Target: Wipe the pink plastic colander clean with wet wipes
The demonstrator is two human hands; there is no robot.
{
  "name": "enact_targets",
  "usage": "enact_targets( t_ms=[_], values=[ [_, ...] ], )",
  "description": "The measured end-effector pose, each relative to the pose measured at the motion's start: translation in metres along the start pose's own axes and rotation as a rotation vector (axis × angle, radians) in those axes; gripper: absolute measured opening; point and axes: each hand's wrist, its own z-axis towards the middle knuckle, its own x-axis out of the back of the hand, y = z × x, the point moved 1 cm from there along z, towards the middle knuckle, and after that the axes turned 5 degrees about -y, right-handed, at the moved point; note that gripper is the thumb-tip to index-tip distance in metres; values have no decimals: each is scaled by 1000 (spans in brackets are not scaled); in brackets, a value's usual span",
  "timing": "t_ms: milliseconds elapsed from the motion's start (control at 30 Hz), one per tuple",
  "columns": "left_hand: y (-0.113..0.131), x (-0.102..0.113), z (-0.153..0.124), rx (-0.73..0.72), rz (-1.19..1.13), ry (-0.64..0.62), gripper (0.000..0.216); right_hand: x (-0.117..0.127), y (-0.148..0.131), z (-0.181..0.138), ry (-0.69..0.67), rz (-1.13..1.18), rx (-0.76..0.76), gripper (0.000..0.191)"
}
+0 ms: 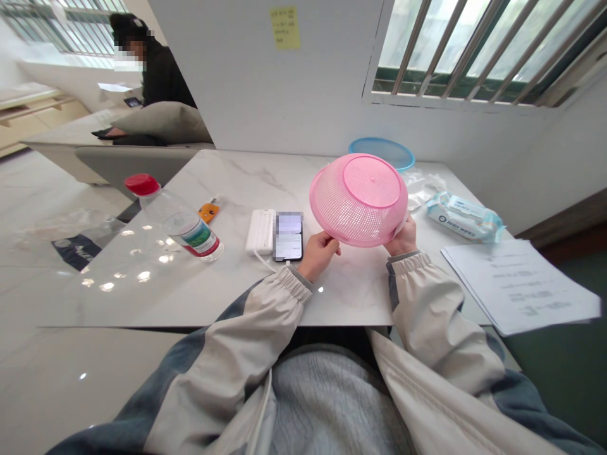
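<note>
Toward the table (190, 297)'s left edge, a water bottle (181, 219) lies on its side, left of a white power bank (260, 231) and a phone (288, 237). The left hand (318, 254) and right hand (402, 237) grip the rim of a pink plastic basket (359, 201), held tilted above the table's near edge. A slipped grip could drop it toward the phone; a careless brush could push the papers (519, 284) off the right edge.

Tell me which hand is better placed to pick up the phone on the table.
Left, most likely. The left hand is right beside the phone, while the right hand is farther off, past the pink plastic colander that both hands are holding.
</note>
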Motion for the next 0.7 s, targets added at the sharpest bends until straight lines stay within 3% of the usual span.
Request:
enact_targets(
  t_ms=[700],
  values=[
    [1, 1, -1, -14, -36, -69, 6, -1, 0, -1, -2, 8, 8, 42]
  ],
)
